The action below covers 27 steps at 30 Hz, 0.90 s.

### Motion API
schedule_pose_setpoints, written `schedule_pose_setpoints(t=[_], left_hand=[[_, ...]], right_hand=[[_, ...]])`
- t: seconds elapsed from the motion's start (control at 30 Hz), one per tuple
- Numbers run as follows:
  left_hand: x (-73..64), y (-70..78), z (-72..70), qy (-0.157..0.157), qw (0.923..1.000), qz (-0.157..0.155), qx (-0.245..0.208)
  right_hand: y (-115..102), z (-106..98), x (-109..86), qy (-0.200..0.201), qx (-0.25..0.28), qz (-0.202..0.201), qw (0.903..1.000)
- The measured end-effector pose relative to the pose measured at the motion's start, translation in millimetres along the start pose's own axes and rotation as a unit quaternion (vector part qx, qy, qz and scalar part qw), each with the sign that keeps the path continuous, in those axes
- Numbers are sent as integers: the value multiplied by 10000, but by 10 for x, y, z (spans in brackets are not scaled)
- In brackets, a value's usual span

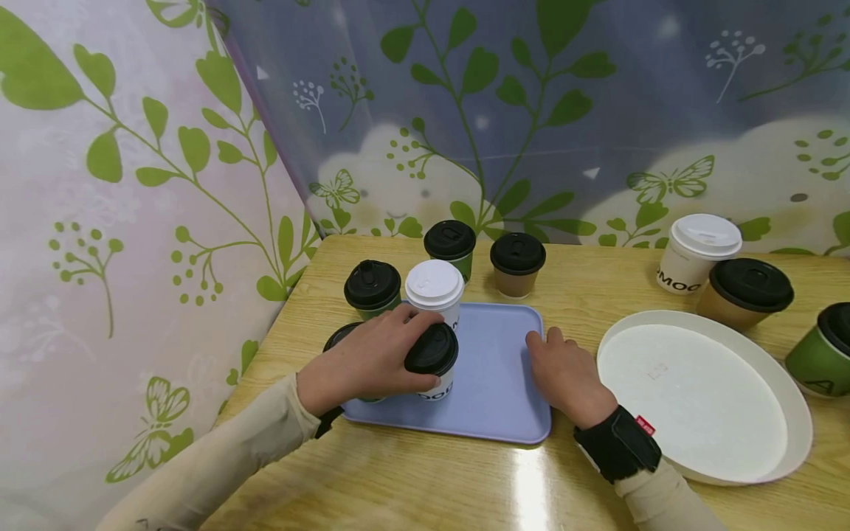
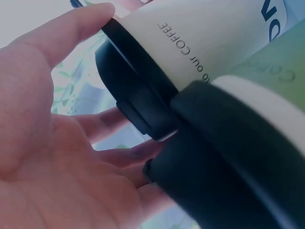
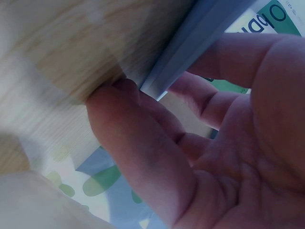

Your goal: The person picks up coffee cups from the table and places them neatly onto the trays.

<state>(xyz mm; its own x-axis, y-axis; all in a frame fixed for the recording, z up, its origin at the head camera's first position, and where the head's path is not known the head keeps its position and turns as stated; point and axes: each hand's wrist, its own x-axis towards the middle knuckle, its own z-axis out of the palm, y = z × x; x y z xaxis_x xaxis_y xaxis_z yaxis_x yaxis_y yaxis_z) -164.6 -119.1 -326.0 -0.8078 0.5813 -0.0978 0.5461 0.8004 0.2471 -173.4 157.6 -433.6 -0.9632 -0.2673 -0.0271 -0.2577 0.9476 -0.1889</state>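
Note:
On the left of a lilac tray (image 1: 498,376), my left hand (image 1: 372,358) grips a white paper coffee cup with a black lid (image 1: 434,350), thumb and fingers about the lid. Beside it a green cup with a black lid (image 2: 228,152) is partly covered by that hand in the head view. Just behind stand a white-lidded white cup (image 1: 434,286) and another black-lidded green cup (image 1: 372,286). My right hand (image 1: 564,372) holds the tray's right edge, its fingers curled about the rim in the right wrist view.
Behind the tray stand a green cup (image 1: 451,243) and a brown cup (image 1: 516,265), both black-lidded. A round white tray (image 1: 704,398) lies to the right, with a white cup (image 1: 697,254), a brown cup (image 1: 747,295) and a green cup (image 1: 823,354) around it. Patterned curtains border the table.

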Motion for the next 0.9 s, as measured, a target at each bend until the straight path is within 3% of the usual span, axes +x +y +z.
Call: schedule_pose_setpoints(t=[0.27, 0.37, 0.47, 0.67, 0.9], left_hand=[[9, 4, -102, -15, 9998, 61, 167], [38, -9, -233, 42, 9998, 45, 182], [113, -58, -425, 38, 9998, -180, 58], [454, -322, -745, -118, 9979, -634, -77], [926, -591, -918, -564, 9941, -923, -12]], right_hand=[[13, -8, -7, -2, 16, -21, 10000], [13, -13, -7, 6, 1, -49, 10000], [13, -17, -3, -10, -11, -61, 10000], [19, -25, 0, -40, -11, -37, 10000], [9, -9, -4, -83, 14, -66, 9999]])
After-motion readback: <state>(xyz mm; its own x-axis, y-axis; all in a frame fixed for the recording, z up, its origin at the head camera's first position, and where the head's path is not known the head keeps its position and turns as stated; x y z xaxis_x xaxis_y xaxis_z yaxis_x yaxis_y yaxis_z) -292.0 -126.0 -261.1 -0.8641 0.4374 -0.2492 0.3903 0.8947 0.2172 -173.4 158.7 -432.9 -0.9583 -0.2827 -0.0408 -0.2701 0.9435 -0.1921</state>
